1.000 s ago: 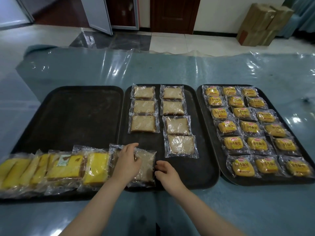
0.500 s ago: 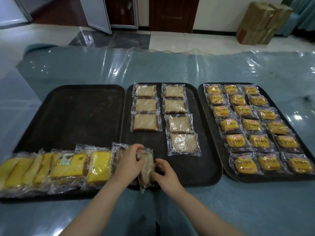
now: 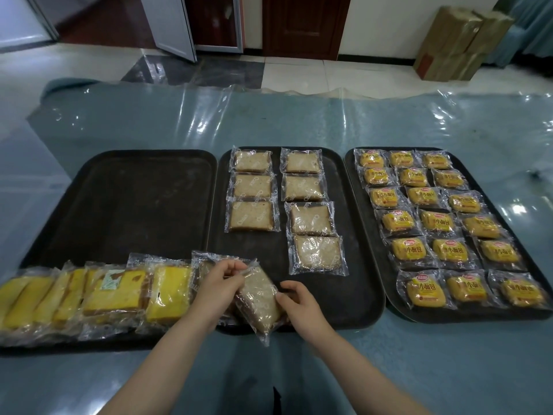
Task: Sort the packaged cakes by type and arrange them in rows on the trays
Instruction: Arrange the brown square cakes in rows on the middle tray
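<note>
Three dark trays lie side by side. The left tray [image 3: 134, 202] carries a row of yellow cake slices [image 3: 113, 290] along its near edge. On the middle tray [image 3: 353, 289] several wrapped brown cakes [image 3: 251, 215] sit in two columns. Small yellow bread packs [image 3: 431, 221] fill the right tray [image 3: 353, 187] in rows. My left hand [image 3: 217, 284] pinches the top of a tilted brown cake pack [image 3: 258, 298] at the middle tray's near edge. My right hand [image 3: 299, 301] holds that pack's right side. Another clear pack [image 3: 206, 262] lies partly hidden under my left hand.
The table [image 3: 299, 115] has a glossy blue plastic cover with wrinkles toward the far edge. Beyond it are a tiled floor, dark doors and stacked cardboard boxes [image 3: 460, 40] at the back right.
The brown cake pack lay flat under my left hand. Both hands have lifted it and tilted it up off the tray's near edge.
</note>
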{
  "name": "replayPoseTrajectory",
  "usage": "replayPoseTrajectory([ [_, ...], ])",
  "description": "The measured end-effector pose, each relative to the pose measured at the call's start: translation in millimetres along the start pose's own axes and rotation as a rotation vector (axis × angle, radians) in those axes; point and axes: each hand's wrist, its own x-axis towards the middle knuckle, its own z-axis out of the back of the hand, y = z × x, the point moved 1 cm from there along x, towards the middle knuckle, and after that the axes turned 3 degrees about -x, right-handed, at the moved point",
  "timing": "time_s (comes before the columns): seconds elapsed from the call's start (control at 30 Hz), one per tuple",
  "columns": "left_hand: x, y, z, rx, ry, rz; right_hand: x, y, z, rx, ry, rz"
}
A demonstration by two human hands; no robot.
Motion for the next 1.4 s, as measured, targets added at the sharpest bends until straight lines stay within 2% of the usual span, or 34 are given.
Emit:
replayPoseTrajectory([
  [0.13,-0.3,2.0,-6.4,-0.156,-0.024,0.085,-3.3,3.1,10.1,0.225,-0.011,-0.079],
  [0.23,-4.4,-0.6,-15.6,-0.243,-0.011,0.123,-6.4,7.1,21.9,0.301,-0.025,-0.086],
  [0.47,-10.0,-1.5,-42.5,-0.285,0.036,0.218,-12.8,5.2,57.1,0.322,-0.026,-0.086],
  [0.6,-8.1,3.9,-56.2,-0.21,0.06,0.279,-14.3,1.0,77.7,0.382,-0.03,-0.082],
  [0.9,-7.7,22.4,-82.9,-0.048,0.085,0.316,-11.5,-6.1,118.7,0.038,-0.101,-0.011],
  [1.07,-6.7,29.8,-95.4,-0.008,0.055,0.344,-4.7,-4.9,133.2,-0.193,-0.081,0.02],
  [1.23,-4.4,30.5,-107.6,-0.071,0.01,0.36,5.9,-2.7,144.4,-0.303,-0.132,0.004],
  [1.4,-2.8,29.5,-117.2,-0.034,0.012,0.322,15.2,-0.8,151.1,-0.328,-0.17,-0.007],
])
